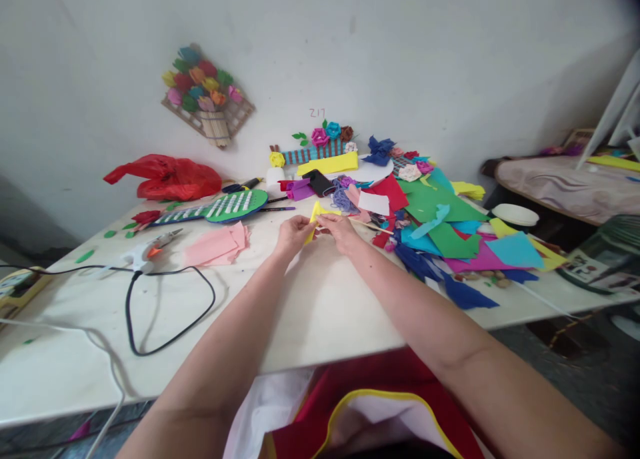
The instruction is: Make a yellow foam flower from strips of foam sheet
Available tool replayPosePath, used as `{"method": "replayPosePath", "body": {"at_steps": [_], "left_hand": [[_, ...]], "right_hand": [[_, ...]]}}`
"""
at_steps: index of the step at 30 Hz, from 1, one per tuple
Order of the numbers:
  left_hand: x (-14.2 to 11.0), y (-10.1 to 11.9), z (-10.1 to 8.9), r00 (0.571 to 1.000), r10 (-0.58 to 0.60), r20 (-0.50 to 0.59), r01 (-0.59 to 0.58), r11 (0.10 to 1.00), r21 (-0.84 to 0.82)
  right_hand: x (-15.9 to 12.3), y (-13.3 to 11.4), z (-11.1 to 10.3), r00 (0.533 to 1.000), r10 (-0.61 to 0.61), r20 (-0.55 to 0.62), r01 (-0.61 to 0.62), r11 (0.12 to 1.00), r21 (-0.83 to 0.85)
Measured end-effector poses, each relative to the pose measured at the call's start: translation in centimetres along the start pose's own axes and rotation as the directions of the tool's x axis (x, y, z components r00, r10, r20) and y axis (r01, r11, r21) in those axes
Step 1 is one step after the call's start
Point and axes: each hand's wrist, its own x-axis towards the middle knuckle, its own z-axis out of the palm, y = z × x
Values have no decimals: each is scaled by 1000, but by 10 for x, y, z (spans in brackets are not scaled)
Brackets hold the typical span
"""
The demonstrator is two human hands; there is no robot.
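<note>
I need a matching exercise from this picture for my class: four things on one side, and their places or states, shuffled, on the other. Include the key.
Things:
1. yellow paper
2. flower bouquet decoration
3. plastic bag
4. pink paper sheets

Places or states:
A. on the table, left of both hands and not held
B. red and crumpled, at the back left
C. held in the fingers of the left hand and the right hand
D. up on the wall

Pairs: 1-C, 2-D, 3-B, 4-A
</note>
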Motion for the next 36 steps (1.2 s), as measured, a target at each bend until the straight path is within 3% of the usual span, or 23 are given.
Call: {"method": "replayPosePath", "body": {"at_steps": [7, 27, 32, 36], "left_hand": [[3, -3, -2, 996, 75, -51, -71, 994, 82], [1, 1, -2, 991, 136, 5, -133, 962, 237], [-1, 3, -1, 995, 94, 27, -97, 978, 187], [-3, 4, 0, 1000, 27, -4, -27, 994, 105]], "right_hand": [[-5, -6, -1, 998, 8, 65, -11, 999, 35], [0, -7, -3, 990, -11, -138, 8, 1000, -28], [0, -4, 0, 983, -61, -170, 53, 997, -50], [3, -6, -5, 996, -67, -52, 62, 994, -87]]}}
